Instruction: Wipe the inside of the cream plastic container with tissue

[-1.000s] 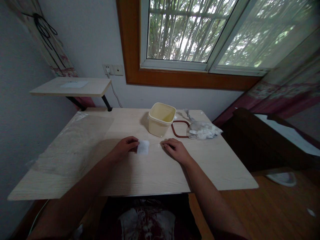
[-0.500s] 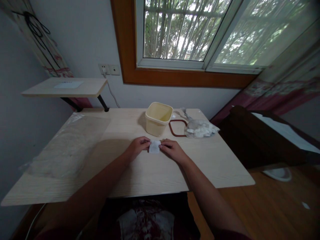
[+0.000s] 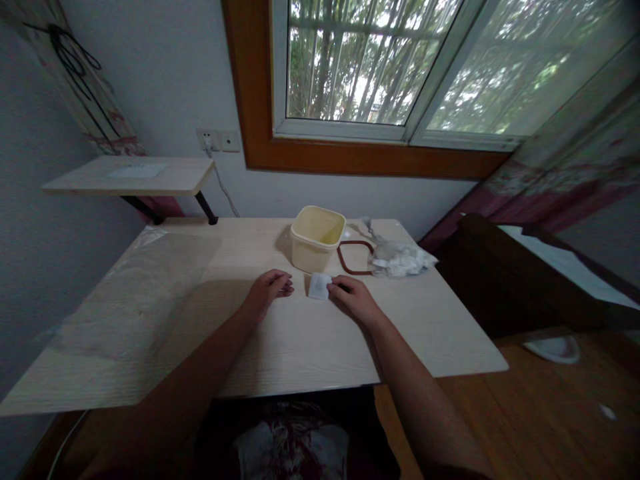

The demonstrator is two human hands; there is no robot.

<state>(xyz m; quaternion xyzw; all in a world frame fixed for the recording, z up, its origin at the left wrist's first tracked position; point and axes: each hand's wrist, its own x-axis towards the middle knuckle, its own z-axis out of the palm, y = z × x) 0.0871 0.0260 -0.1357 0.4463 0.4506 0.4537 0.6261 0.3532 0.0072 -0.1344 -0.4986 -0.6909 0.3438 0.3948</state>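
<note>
My right hand (image 3: pixel 353 297) pinches the right edge of a small, flat white square packet (image 3: pixel 319 287) between thumb and fingers, just above the table. What the packet is made of is too small to tell. To its left, my left hand (image 3: pixel 267 292) hovers close by, apart from the packet, with nothing seen in its loosely curled, parted fingers. A cream plastic tub (image 3: pixel 315 243), lidless and upright, stands just beyond both hands. Right of the tub lies a clear plastic bag (image 3: pixel 403 260) with many white pieces in it.
A reddish-brown ring-shaped frame (image 3: pixel 345 261) lies between tub and bag. A clear plastic sheet (image 3: pixel 135 293) covers the left part of the pale wooden table (image 3: pixel 310 353). A small raised shelf (image 3: pixel 135 177) stands at the back left, below a wall socket (image 3: pixel 219 140).
My left hand has let go of the white packet and drawn slightly left. The packet, in my right hand, has moved a little right and away from me. The tub has stayed put.
</note>
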